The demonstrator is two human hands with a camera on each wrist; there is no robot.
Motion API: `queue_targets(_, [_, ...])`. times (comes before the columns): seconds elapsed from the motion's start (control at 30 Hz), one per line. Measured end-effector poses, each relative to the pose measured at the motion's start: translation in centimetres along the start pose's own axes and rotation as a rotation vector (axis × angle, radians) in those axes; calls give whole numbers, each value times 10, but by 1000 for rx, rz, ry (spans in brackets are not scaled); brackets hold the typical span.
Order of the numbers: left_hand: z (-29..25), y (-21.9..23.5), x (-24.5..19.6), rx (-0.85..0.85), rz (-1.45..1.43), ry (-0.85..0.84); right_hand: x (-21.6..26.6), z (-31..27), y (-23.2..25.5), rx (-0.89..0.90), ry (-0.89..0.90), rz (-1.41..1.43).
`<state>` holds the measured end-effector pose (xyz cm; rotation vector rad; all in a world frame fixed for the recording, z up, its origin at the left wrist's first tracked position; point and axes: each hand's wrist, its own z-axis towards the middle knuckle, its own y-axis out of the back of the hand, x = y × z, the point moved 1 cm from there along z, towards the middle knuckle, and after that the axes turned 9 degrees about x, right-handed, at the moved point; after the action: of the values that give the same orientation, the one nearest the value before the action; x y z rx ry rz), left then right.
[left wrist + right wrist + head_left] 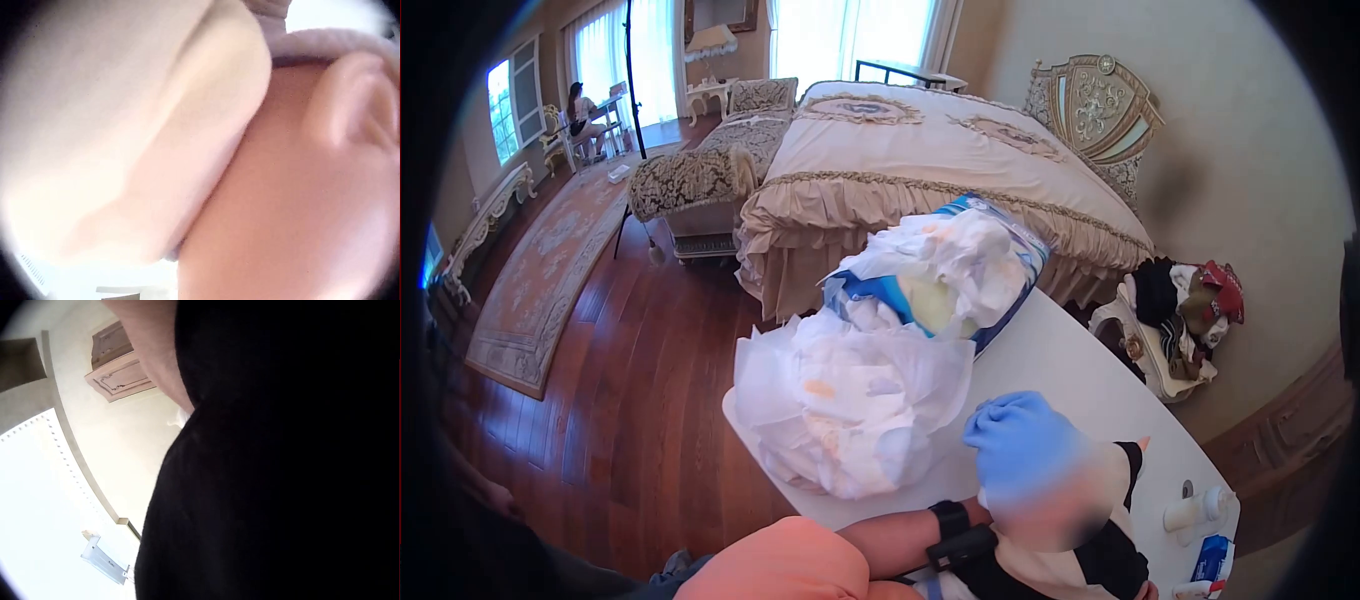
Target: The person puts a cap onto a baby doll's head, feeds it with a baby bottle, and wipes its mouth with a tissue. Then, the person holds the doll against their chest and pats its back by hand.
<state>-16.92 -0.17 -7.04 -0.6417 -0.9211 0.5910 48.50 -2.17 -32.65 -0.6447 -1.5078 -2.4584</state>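
A baby figure lies across my lap in a blue cap (1025, 440) and black and cream clothes (1115, 550); I cannot tell whether it is a baby or a doll. My left forearm, with a black strap and camera, runs up to its head, and the left hand is mostly hidden behind it in the head view. Up close in the left wrist view, my left hand (137, 137) lies against smooth skin beside an ear (365, 109). At the bottom edge, fingers of my right hand (1147, 591) curl round the dark clothing. Black cloth (269, 475) fills much of the right wrist view.
The white table (1000, 365) carries a heap of white diapers (855, 400), a blue pack with more diapers (960, 255), a bottle (1190, 513) and a blue packet (1213, 558). Clothes (1190, 305) are piled on a stand. Behind is a bed (920, 135); a person (583, 118) sits far left.
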Motion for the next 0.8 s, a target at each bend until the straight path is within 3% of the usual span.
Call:
queue_targets(0.17, [-1, 24, 26, 23, 6, -29, 92, 45, -31, -100, 49, 63])
queue_targets(0.27, [-3, 40, 20, 30, 46, -38, 130, 39, -55, -125, 63, 101])
queue_targets(0.43, [11, 43, 1, 109, 97, -121, 245, 46, -69, -180, 162, 219])
queue_targets(0.6, [-30, 38, 10, 91, 56, -81, 280, -17, 7, -334, 138, 240])
queue_targets(0.7, [-73, 26, 12, 32, 29, -73, 285, -62, 83, -419, 140, 201])
queue_targets(0.77, [-100, 16, 15, 2, 9, -76, 302, -90, 176, -477, 153, 180])
queue_targets(0.8, [-113, 10, 15, -14, 1, -79, 303, -98, 201, 70, 325, -87])
